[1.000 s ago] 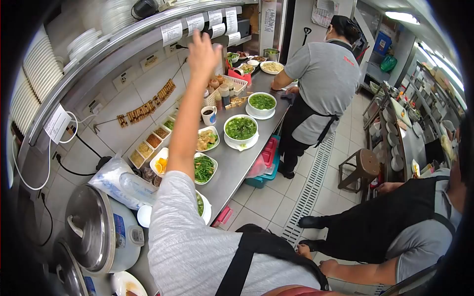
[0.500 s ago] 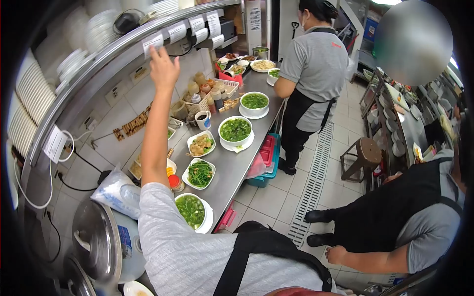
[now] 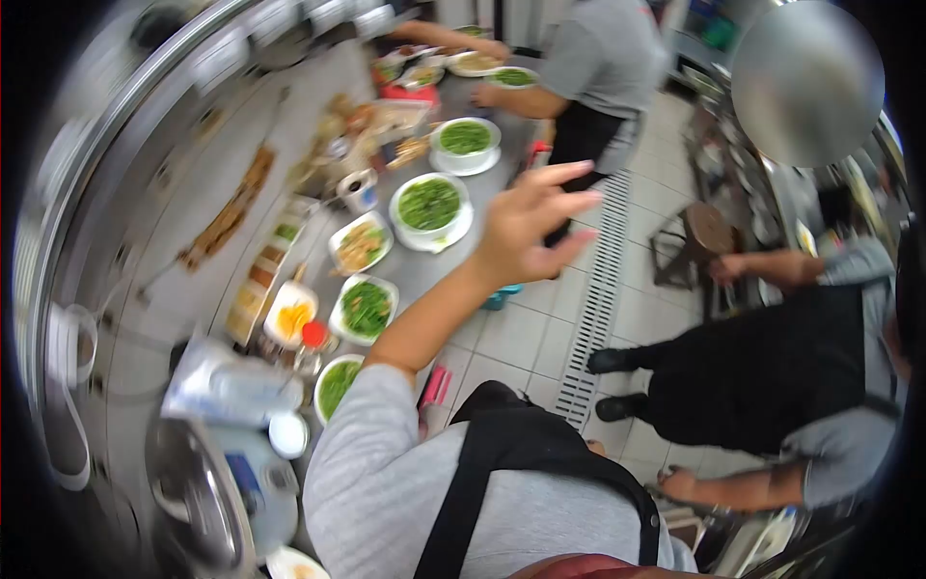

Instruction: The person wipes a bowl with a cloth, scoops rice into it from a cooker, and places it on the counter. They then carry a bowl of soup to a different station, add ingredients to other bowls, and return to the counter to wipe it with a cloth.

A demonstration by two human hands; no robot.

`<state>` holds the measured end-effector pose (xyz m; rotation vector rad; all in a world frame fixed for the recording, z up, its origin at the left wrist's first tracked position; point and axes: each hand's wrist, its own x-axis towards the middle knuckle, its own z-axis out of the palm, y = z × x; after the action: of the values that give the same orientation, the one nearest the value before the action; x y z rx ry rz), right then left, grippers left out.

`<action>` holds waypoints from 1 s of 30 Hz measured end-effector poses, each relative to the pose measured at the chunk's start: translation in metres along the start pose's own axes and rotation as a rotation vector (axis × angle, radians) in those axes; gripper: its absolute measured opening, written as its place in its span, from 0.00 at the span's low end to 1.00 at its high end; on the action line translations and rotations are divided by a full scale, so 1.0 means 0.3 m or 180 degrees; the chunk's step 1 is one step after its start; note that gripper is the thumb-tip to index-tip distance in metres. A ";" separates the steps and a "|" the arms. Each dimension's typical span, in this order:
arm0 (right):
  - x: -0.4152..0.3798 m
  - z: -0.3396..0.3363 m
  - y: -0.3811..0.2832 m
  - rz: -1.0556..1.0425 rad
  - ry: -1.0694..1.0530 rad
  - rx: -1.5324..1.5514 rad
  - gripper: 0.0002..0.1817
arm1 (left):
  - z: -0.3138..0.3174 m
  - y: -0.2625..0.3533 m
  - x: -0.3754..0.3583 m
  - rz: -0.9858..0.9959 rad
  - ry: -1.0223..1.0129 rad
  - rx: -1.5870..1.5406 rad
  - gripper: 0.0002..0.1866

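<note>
My left hand (image 3: 540,224) is raised over the counter's right edge with its fingers apart, and nothing shows in it. Left of it, a white bowl of green soup (image 3: 428,205) sits on a white plate. A second soup bowl (image 3: 466,138) stands behind that one. Closer to my body are a square dish of light brown food (image 3: 361,243), a dish of green vegetables (image 3: 367,309) and another bowl of greens (image 3: 337,389), partly hidden by my sleeve. My right hand is not visible.
A co-worker (image 3: 603,58) in grey leans at the counter's far end. Another person in a black apron (image 3: 762,372) stands at the right. A brown stool (image 3: 707,229) and a floor drain (image 3: 600,289) lie between the counters. A large metal lid (image 3: 198,497) is at lower left.
My left hand has come down and right from the paper slips on the rail to above the counter's edge. The view has shifted, and the co-worker's arms now reach over the far dishes.
</note>
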<state>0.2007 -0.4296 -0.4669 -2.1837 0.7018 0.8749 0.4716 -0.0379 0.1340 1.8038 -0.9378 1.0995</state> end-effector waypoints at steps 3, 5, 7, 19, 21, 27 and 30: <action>-0.209 -0.122 -0.209 0.0051 0.0183 0.0232 0.16 | -0.021 -0.092 -0.008 0.0135 0.0616 -0.0090 0.12; -0.150 -0.089 -0.149 0.0448 0.0051 0.0736 0.20 | -0.014 -0.209 -0.065 -0.0685 0.0911 -0.0772 0.11; -0.206 -0.118 -0.183 0.0668 0.0230 0.0848 0.19 | 0.009 -0.290 -0.078 -0.1369 0.1229 -0.0888 0.09; -0.251 -0.525 -0.674 -0.0446 0.0539 0.1115 0.17 | 0.815 -0.380 -0.362 -0.2706 -0.0986 -0.2528 0.07; -0.188 -0.580 -0.750 -0.1265 0.0961 0.0956 0.16 | 0.961 -0.291 -0.286 -0.2661 -0.1207 -0.2835 0.09; -0.145 -0.847 -0.998 -0.1607 0.0901 0.0800 0.18 | 1.307 -0.178 0.018 -0.1237 -0.0822 -0.3577 0.11; -0.128 -0.954 -1.080 -0.1426 0.0661 0.1054 0.18 | 1.403 -0.113 0.151 -0.0374 -0.1170 -0.4348 0.16</action>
<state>0.5048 -0.4305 -0.1572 -2.0261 0.3903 0.2822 0.6528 -0.4110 0.0428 0.8469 -1.2937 -0.0993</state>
